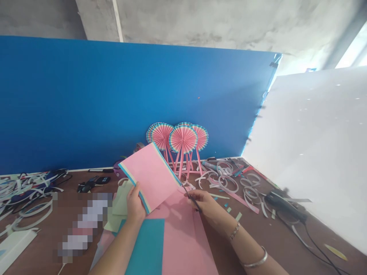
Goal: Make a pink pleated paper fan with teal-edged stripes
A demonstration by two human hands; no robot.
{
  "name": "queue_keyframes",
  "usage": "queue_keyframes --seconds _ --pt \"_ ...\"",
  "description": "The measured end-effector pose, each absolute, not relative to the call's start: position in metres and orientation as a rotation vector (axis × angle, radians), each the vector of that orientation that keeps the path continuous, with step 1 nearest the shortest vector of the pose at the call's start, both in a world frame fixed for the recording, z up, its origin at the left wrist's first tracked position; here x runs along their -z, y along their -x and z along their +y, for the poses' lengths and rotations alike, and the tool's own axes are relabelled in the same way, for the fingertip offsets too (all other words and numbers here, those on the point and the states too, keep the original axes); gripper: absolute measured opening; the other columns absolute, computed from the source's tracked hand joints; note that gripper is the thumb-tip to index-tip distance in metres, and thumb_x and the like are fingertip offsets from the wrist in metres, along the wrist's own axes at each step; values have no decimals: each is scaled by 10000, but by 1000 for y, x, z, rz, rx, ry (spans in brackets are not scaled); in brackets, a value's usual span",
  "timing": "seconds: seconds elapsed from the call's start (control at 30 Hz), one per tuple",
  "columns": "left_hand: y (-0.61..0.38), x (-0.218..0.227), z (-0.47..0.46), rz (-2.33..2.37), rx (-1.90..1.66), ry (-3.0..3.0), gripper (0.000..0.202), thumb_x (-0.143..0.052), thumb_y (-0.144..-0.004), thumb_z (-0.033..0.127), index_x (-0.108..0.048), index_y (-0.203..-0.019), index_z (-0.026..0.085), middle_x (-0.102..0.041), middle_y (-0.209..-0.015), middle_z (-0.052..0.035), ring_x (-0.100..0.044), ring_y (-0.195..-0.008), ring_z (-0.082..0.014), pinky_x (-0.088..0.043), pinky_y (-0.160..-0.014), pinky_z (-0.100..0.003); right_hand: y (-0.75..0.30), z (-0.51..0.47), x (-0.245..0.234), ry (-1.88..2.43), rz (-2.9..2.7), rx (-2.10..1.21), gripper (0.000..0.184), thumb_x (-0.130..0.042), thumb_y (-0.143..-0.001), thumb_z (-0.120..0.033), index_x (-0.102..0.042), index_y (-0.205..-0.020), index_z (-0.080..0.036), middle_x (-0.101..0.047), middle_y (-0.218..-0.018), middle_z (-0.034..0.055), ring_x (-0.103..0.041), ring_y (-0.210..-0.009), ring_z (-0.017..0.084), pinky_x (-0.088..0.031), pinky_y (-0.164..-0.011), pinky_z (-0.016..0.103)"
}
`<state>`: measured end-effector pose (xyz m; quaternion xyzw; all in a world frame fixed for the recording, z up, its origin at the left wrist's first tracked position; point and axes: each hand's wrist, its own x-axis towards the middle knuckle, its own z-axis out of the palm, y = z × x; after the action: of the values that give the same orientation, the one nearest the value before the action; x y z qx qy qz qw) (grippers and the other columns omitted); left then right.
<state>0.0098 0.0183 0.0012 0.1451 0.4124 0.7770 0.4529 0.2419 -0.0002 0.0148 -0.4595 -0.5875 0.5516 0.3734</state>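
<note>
My left hand (135, 203) grips a pink paper sheet (151, 175) by its lower left edge. Cream and blue strips run along two opposite sides of this sheet, which is tilted above the table. My right hand (200, 202) is closed round dark-handled scissors (194, 201), whose blades reach the sheet's right corner. Underneath lie large pink paper sheets (186, 236) and a teal sheet (146, 244), with pale green paper (120, 204) to the left. Behind the held sheet stand several round pleated paper fans (183, 139) with pink handles, leaning near the blue partition.
Curled paper strips (228, 183) and small scraps litter the brown table (246, 236) on the right, near a black power adapter (285, 206) with a cable. More white strips (25, 198) pile up at left. A blue partition (86, 103) closes the back, a white panel (315, 152) the right.
</note>
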Motion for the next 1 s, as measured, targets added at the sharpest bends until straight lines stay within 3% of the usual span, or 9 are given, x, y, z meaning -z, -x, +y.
queue_keyframes --seconds 0.63,1.0 --pt "-12 -4 16 1026 -1890 -367 149 -591 -773 227 -664 -893 179 -715 -864 -29 -661 -791 -196 -518 -714 -310 -241 -3 -23 1128 -1534 -1455 392 -707 -649 -478 -674 -862 -150 -529 -698 1 -416 -626 109 -347 -561 230" --pt "-13 -8 13 1020 -1871 -373 188 -594 -773 223 -658 -942 173 -717 -850 -30 -668 -775 -198 -527 -746 -325 -240 -5 -23 1127 -1507 -1451 402 -702 -660 -474 -677 -901 -153 -534 -713 3 -407 -630 106 -335 -570 236"
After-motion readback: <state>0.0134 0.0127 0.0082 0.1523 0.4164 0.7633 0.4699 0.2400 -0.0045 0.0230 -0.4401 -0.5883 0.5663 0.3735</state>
